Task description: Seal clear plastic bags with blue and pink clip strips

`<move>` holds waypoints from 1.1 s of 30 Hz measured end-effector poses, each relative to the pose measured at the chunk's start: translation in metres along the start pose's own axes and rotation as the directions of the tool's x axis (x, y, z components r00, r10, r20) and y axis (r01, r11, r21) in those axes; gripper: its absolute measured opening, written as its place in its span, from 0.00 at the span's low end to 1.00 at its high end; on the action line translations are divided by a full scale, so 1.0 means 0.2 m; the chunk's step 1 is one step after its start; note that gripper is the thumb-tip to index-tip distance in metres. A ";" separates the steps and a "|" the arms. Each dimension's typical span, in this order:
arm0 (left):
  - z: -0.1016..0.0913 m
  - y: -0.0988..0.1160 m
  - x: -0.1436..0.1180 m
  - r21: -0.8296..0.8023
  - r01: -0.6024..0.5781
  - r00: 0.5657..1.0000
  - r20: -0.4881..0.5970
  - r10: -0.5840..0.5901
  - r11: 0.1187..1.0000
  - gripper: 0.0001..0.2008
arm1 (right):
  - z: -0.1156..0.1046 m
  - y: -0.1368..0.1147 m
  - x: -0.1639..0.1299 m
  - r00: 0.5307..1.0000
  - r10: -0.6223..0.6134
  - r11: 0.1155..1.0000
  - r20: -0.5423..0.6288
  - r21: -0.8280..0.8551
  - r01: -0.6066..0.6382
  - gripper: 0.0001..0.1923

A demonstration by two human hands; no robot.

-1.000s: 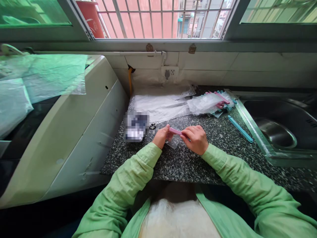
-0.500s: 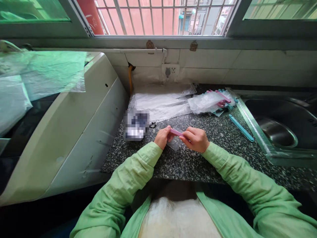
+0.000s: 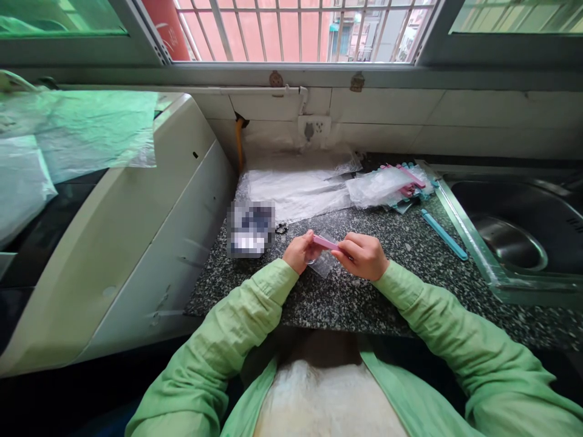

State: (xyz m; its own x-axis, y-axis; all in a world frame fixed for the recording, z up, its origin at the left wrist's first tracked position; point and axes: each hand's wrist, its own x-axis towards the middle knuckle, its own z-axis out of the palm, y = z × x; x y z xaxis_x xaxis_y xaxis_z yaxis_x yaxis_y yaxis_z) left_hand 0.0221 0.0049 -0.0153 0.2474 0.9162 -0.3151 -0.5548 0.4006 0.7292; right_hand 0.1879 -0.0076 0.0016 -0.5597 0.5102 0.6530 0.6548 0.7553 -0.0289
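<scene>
I am working at a speckled bench point(image 3: 410, 255) under a barred window point(image 3: 296, 30), my left grip point(image 3: 298, 252) and right grip point(image 3: 362, 256) both pinching a pink clip point(image 3: 324, 242) over a small clear bag point(image 3: 322, 264).

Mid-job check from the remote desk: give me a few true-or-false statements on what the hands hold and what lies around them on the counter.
1. Both hands grip the pink clip. True: the left hand and right hand pinch its two ends.
2. A small clear bag hangs under that clip. True.
3. The blue clip lies inside the sink. False: it lies on the granite counter, beside the sink.
4. The loose plastic bags lie between the hands and the person's body. False: they lie beyond the hands, by the wall.
</scene>
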 end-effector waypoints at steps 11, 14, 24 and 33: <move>0.01 0.03 0.00 -0.074 0.136 0.988 -0.056 -0.141 0.988 0.15 | -0.01 0.01 0.01 0.999 -0.005 1.000 -0.032 0.008 0.005 0.11; 0.01 0.03 0.00 -0.045 0.144 0.988 -0.046 -0.146 0.989 0.15 | -0.02 0.01 0.01 0.999 -0.006 1.000 -0.046 0.018 0.007 0.10; -0.06 -0.03 0.05 0.331 -0.145 0.989 0.075 0.127 0.933 0.21 | -0.01 0.01 0.01 0.995 0.032 0.999 -0.098 0.038 -0.028 0.09; -0.03 0.00 0.03 0.395 -0.164 0.986 0.044 0.160 0.904 0.24 | -0.06 0.00 0.03 0.983 0.062 0.995 -0.170 0.082 -0.049 0.07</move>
State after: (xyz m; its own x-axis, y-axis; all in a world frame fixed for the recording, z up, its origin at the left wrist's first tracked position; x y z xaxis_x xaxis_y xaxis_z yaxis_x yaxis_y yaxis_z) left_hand 0.0182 0.0100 -0.0211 0.1907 0.9673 -0.1675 -0.2279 0.2096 0.9509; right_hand 0.1904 -0.0084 0.0141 -0.4232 0.4788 0.7692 0.6374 0.7607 -0.1229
